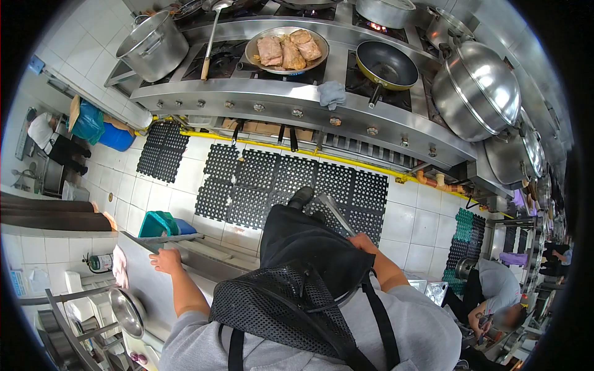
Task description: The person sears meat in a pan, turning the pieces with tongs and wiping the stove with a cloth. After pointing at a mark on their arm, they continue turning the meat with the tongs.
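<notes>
My left hand (165,261) rests at the edge of the steel counter (145,281), fingers spread and nothing in them. My right hand (364,242) is low beside the black apron, its fingers closed around the end of long metal tongs (336,215) that point down toward the floor. Ahead on the stove, a wide pan (252,49) holds several pieces of browned meat (293,54). A black frying pan (388,63) with a yellow outside sits empty to its right. A grey cloth (332,94) hangs over the stove's front edge between the pans.
Large pots (153,46) stand at the stove's left, and a domed steel pot (475,89) at its right. Black mats (253,179) cover part of the tiled floor. One person (495,287) crouches at the right; another (52,139) stands far left. A green bin (156,224) is beside the counter.
</notes>
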{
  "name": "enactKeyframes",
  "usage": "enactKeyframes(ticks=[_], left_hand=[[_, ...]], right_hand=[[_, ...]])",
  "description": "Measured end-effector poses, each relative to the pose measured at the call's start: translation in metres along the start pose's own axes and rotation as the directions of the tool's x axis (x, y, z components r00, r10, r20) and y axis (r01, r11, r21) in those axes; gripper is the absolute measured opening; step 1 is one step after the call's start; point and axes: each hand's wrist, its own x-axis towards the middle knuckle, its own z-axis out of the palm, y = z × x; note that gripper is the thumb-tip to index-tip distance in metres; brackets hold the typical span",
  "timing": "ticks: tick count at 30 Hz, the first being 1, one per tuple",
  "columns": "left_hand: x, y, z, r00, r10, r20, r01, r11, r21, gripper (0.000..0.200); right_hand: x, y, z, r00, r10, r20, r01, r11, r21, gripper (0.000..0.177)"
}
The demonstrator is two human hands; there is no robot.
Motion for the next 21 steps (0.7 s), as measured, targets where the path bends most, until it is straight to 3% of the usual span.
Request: enactKeyframes(ticks=[5,8,21], left_hand=[[0.002,-0.001,0.004,1.0,0.003,-0.001,-0.003,1.0,0.004,0.035],[0.002,-0.002,0.005,1.0,0.004,-0.003,-0.004,1.0,0.007,0.035],[-0.001,-0.001,0.001,0.999,0.02,-0.025,-0.021,1.0,-0.021,0.03]], right_hand=[[0.009,0.01,0.012,0.993,0.066,-0.094,-0.058,0.995,0.084,0.059],[0.01,0.011,0.009,0.997,0.062,-0.04,-0.059,0.997,0.058,0.059],[0.015,0.015,0.014,0.996,0.025,-0.09,-0.021,0.999,0.044,0.061]])
